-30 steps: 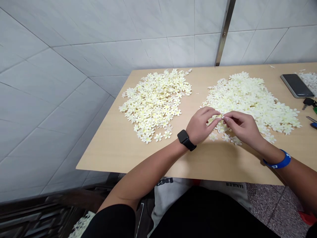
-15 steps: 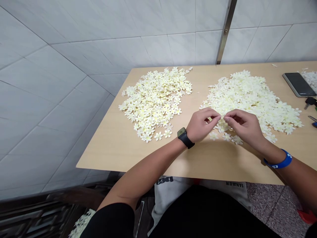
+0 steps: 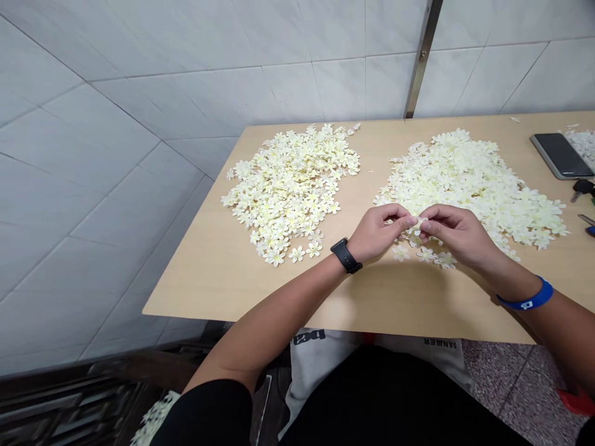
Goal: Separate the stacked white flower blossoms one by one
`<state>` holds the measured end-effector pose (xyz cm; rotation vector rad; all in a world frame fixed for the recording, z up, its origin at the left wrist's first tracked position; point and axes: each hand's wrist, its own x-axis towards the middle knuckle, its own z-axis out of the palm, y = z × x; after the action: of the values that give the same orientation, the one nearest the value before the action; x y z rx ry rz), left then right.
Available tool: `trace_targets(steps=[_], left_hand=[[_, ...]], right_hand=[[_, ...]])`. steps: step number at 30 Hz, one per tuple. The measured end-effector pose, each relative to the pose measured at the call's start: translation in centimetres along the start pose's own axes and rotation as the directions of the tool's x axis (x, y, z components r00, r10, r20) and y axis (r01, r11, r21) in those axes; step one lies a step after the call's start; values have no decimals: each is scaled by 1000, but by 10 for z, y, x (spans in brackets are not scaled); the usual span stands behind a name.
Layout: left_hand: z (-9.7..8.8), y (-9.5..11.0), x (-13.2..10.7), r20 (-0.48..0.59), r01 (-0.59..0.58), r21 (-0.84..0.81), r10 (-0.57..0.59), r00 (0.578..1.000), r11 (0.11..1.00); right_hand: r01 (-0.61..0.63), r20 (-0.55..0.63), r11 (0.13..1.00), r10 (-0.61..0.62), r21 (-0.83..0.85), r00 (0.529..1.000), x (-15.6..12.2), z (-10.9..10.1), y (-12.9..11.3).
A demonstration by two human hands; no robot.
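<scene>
A small pale artificial flower is pinched between the fingertips of my left hand and my right hand. Both hands are closed on it, thumb against forefinger, and its centre is partly hidden by the fingers. They hover over the front edge of the right pile of cream-white flowers. A few loose flowers lie on the table just below my fingers. Left of my hands spreads another pile of similar flowers with yellowish centres.
The wooden table meets a tiled wall at the back. A phone, keys and part of a blue-handled tool lie at the right. More flowers show below the table at lower left.
My fingertips have shifted slightly, and the flower's petals now show between them where only a tiny pale bit showed before. My left wrist has turned a little. The piles look unchanged.
</scene>
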<state>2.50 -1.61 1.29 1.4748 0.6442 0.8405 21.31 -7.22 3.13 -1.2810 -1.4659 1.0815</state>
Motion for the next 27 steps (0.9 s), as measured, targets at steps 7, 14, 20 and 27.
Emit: trace_targets(steps=[7,14,20,27], left_hand=[[0,-3,1,-10,12,65,-11,1000,998],[-2,-1,0,-33,66,108,-63,997,992],[-5,-1,3,6,94,-28,-94,996,995],[-10,-5,8,24,98,-125,-96,995,987]], right_hand=[[-14,-78,992,4,-127,997,-3,1,-2],[-58,-28,997,57,-57,998,-2,3,-5],[-94,20,995,94,18,995,1,-1,1],[-99,-64,986,109,137,992,6,-6,12]])
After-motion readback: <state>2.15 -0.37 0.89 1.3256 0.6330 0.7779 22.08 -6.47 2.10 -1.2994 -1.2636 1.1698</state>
